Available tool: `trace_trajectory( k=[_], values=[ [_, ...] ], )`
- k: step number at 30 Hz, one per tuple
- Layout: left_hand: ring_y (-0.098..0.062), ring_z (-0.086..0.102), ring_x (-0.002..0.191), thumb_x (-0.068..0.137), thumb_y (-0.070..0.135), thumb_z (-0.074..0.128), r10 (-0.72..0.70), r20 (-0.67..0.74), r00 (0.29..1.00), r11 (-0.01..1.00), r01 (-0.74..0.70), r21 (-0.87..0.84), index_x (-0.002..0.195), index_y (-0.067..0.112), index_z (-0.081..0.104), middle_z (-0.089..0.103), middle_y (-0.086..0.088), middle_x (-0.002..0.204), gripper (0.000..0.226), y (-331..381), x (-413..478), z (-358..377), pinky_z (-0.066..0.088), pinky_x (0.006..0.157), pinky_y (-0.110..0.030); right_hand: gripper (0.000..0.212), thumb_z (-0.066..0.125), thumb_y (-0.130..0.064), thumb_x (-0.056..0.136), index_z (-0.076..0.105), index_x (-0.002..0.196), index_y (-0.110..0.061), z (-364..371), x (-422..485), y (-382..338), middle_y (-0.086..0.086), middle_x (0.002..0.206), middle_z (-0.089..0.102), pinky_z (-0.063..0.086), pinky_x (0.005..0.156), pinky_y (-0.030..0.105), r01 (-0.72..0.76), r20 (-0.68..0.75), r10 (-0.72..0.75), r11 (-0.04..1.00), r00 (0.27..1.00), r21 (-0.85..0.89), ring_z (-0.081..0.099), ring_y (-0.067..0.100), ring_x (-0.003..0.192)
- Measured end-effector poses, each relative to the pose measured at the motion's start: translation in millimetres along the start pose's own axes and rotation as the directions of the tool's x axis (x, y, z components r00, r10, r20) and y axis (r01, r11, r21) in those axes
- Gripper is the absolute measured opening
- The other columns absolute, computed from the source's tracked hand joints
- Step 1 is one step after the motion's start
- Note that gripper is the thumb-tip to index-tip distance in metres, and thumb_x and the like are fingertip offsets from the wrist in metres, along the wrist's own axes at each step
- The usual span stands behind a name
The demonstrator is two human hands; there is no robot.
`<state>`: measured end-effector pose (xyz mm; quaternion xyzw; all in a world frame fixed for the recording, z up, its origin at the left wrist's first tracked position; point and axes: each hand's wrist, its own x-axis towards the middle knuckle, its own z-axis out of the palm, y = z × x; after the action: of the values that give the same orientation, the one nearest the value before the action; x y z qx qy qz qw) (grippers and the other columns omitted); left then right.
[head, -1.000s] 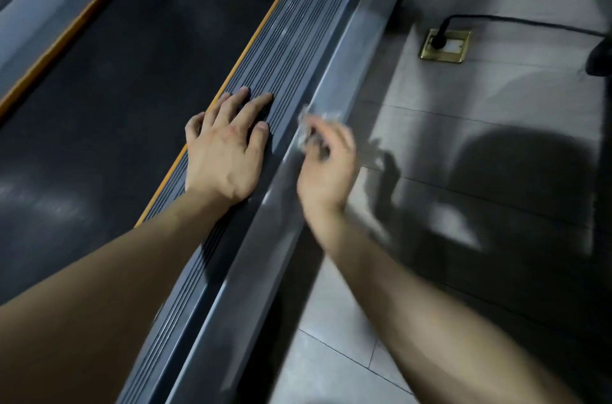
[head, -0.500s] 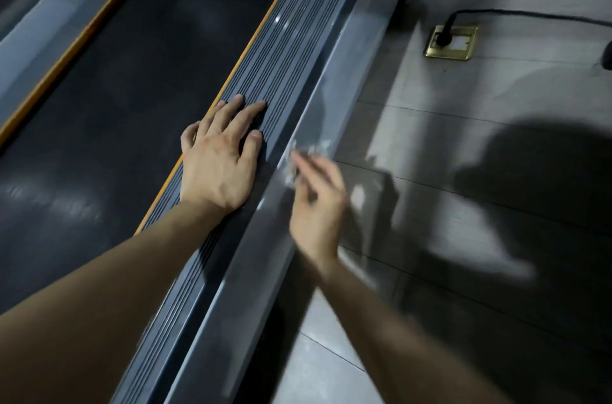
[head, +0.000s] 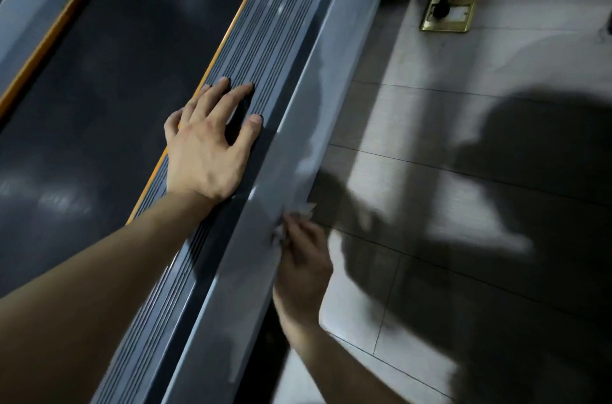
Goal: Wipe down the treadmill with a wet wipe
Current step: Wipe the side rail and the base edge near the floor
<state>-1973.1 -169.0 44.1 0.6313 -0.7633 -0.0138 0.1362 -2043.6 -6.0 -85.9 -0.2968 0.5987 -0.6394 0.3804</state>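
Note:
The treadmill fills the left half of the view: a black belt (head: 109, 99), a ribbed grey foot rail (head: 265, 49) edged in orange, and a smooth grey outer side rail (head: 318, 79). My left hand (head: 207, 152) lies flat, fingers spread, on the ribbed rail. My right hand (head: 303, 266), motion-blurred, presses a crumpled white wet wipe (head: 294, 216) against the outer side rail, lower down than the left hand. A faint wet streak runs along the rail above the wipe.
Grey tiled floor (head: 463, 172) lies to the right of the treadmill, crossed by my shadow. A brass floor socket (head: 458, 14) with a black plug and cable sits at the top right. The treadmill's dark front housing shows at the top edge.
My right hand has slid the wipe down the outer side rail toward me. The left hand stays on the ribbed rail with its fingers spread a little wider.

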Motion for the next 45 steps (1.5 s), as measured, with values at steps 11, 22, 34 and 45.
trace_trajectory(
  k=[11,22,34,45],
  values=[
    [-0.012,0.027,0.158,0.103,0.066,0.037,0.002,-0.007,1.000,1.000,-0.002,-0.009,0.155,0.049,0.045,0.039,0.016,0.167,0.055,-1.2,0.7,-1.0,0.018,0.128,-0.052,0.037,0.066,0.004,0.098,0.079,0.126,-0.018,17.1,123.1,24.8,0.005,0.120,0.076,0.057,0.102,0.036,-0.053,-0.157,0.056,0.998,0.986,0.020,0.072,0.015,0.112],
    [-0.011,0.032,0.156,0.102,0.065,0.041,-0.004,-0.014,1.000,1.000,0.003,-0.017,0.152,0.050,0.048,0.041,0.016,0.165,0.053,-1.2,1.6,-0.4,0.019,0.128,-0.049,0.033,0.066,0.003,0.097,0.079,0.124,-0.010,28.0,132.3,50.3,0.009,0.116,0.078,0.058,0.101,0.044,-0.126,-0.196,0.130,0.991,0.972,0.036,0.074,0.027,0.107],
    [-0.011,0.031,0.156,0.102,0.066,0.041,-0.007,-0.019,1.000,1.000,0.007,-0.018,0.152,0.050,0.048,0.042,0.016,0.165,0.053,-1.0,1.3,-0.8,0.019,0.128,-0.050,0.046,0.073,0.002,0.097,0.076,0.132,-0.027,-2.6,-70.2,6.5,-0.001,0.128,0.068,0.061,0.094,0.047,0.065,-0.003,-0.065,0.998,0.998,-0.016,0.070,0.023,0.121],
    [-0.013,0.029,0.157,0.103,0.066,0.040,-0.007,-0.021,1.000,1.000,0.007,-0.008,0.154,0.048,0.048,0.040,0.014,0.167,0.054,2.0,0.4,0.4,0.020,0.127,-0.051,0.045,0.059,0.014,0.095,0.079,0.126,-0.011,44.6,223.7,-52.2,-0.008,0.114,0.067,0.045,0.095,0.005,0.128,-0.234,-0.129,0.992,0.964,-0.022,0.061,0.001,0.105]
  ],
)
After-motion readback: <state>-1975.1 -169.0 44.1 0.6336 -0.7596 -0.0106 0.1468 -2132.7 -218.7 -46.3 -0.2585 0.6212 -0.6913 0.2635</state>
